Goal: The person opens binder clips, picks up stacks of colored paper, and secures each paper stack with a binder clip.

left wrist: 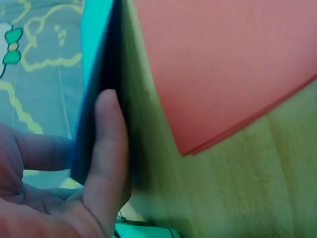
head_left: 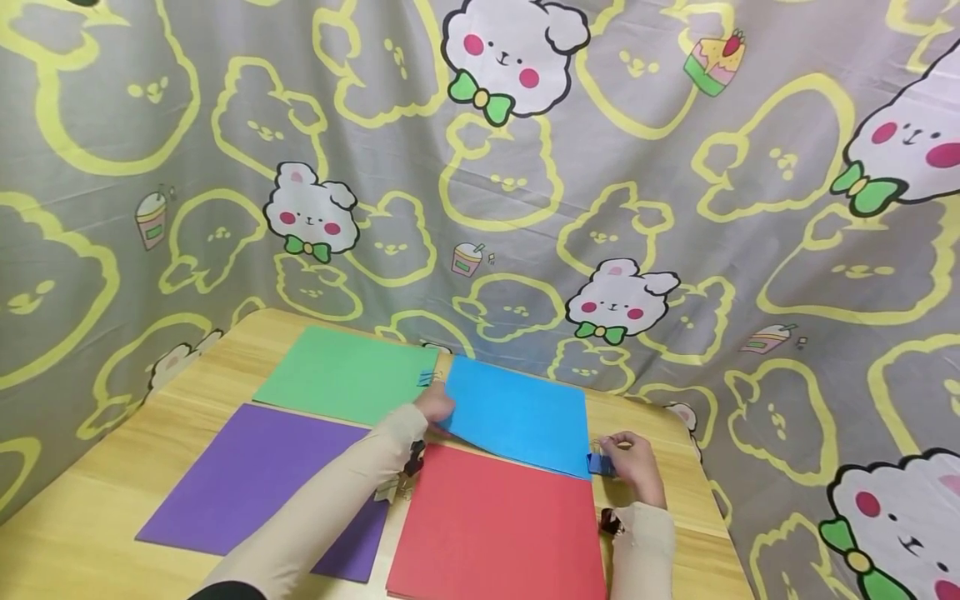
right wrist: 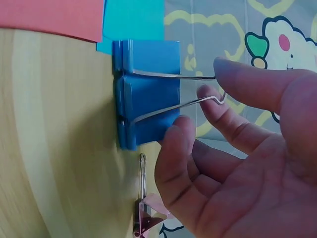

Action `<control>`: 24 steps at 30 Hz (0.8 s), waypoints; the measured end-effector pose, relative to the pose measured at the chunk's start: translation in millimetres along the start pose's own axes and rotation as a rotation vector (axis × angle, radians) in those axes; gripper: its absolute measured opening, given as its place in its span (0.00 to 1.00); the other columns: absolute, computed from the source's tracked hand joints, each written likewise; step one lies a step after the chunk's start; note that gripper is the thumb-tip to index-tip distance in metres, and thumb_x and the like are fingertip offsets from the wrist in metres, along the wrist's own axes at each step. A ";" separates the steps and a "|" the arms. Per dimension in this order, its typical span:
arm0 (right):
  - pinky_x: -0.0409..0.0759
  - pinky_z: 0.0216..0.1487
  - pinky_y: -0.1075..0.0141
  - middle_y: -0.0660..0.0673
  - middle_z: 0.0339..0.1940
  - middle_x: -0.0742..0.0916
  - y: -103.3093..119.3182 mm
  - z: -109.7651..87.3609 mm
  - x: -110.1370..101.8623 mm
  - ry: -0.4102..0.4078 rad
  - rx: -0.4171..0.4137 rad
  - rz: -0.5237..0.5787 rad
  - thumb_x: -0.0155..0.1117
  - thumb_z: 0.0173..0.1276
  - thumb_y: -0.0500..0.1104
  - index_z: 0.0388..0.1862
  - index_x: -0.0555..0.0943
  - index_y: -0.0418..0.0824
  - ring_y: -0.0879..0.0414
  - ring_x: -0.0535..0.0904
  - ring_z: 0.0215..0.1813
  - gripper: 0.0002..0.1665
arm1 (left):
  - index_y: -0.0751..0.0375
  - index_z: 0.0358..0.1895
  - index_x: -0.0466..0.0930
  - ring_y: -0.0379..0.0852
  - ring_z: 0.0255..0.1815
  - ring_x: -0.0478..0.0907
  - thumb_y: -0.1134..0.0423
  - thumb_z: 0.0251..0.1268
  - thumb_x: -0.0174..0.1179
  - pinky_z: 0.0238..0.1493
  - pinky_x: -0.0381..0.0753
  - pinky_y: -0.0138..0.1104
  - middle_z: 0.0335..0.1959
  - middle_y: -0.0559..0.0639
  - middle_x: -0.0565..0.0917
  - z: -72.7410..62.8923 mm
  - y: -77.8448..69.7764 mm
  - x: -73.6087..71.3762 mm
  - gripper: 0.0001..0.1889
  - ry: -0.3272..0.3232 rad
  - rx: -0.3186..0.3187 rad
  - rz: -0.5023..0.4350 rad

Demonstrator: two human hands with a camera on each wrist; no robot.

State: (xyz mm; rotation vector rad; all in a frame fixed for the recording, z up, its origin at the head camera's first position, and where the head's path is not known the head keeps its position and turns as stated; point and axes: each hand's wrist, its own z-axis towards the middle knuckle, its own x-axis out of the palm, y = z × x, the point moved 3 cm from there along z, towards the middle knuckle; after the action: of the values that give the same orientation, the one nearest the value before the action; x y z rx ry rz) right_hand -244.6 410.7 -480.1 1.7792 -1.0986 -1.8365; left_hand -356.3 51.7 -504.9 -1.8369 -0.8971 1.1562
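At four o'clock from blue sheets [head_left: 517,417], right hand [head_left: 633,462] pinches blue binder clip [right wrist: 154,93] by wire handles [right wrist: 173,76], likely for leverage. At nine o'clock, left hand [head_left: 435,407] pinches sheets' near corner, apparently to hold edge off desk [head_left: 135,467]. Red sheets [head_left: 502,521] at six o'clock.

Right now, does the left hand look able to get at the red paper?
Probably yes: the red paper lies close by, one corner uncovered, nothing seen between. But the left hand pinches the blue paper, likely needing to let go first.
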 end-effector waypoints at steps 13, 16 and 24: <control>0.76 0.34 0.63 0.48 0.27 0.79 -7.4 -1.2 0.5 0.051 0.116 0.209 0.57 0.80 0.57 0.49 0.79 0.32 0.54 0.74 0.32 0.27 | 0.65 0.34 0.61 0.50 0.30 0.74 0.77 0.70 0.44 0.27 0.84 0.37 0.36 0.58 0.69 -15.3 0.0 -7.9 0.06 0.001 -0.007 -0.215; 0.79 0.37 0.63 0.49 0.32 0.82 -8.1 -2.4 -0.7 0.068 0.119 0.248 0.59 0.79 0.58 0.56 0.77 0.31 0.55 0.76 0.34 0.30 | 0.56 0.30 0.50 0.46 0.27 0.66 0.77 0.70 0.44 0.26 0.77 0.36 0.31 0.51 0.59 -13.9 -1.2 -6.6 0.16 0.016 0.016 -0.193; 0.83 0.40 0.65 0.45 0.39 0.87 -8.9 0.0 -4.6 0.028 0.136 0.331 0.58 0.81 0.52 0.71 0.68 0.25 0.57 0.80 0.38 0.35 | 0.77 0.53 0.67 0.69 0.55 0.82 0.76 0.76 0.45 0.48 0.90 0.54 0.65 0.78 0.67 -13.3 -0.2 -4.0 0.09 0.089 -0.012 -0.311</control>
State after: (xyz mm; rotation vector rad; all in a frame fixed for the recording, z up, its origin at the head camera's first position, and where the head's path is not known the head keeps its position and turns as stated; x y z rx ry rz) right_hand -241.7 419.7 -483.5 1.5719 -1.4392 -1.5683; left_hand -345.4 45.2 -499.3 -1.6715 -1.0948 0.8713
